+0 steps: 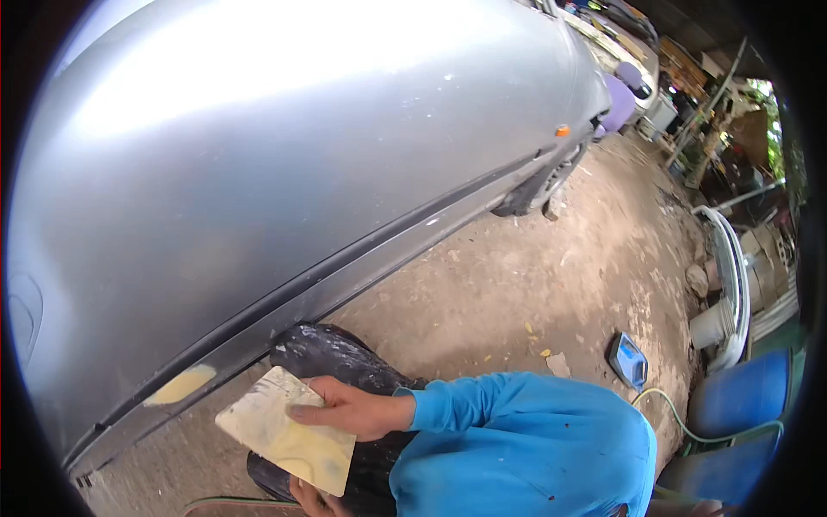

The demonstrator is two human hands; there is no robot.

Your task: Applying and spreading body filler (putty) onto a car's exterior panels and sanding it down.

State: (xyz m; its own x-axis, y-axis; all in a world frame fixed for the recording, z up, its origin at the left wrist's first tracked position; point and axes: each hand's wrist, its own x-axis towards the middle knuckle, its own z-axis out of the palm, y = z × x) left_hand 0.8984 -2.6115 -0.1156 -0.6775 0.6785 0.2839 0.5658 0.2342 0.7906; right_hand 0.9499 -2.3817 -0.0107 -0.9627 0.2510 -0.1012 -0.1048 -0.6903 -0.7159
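My right hand [357, 408], at the end of a blue sleeve, grips a flat pale board [280, 435] with the thumb on its face and the fingers behind. Yellowish paste is smeared over the board. Below its lower corner, my left hand [314, 498] shows only in part, with its fingers curled; what they hold, if anything, is hidden. Close by on the left is the grey car body [258, 189], with a dark trim strip along its lower side. On the sill under that strip sits a pale yellow patch [183, 385].
My dark-trousered knee [323, 349] is against the sill. A person in purple [618, 103] is by the car's far end. On the dirt floor [525, 284] lies a blue tray-like object [630, 360]. Blue drums [741, 392], a hose [680, 420] and a pale bumper [734, 284] line the right.
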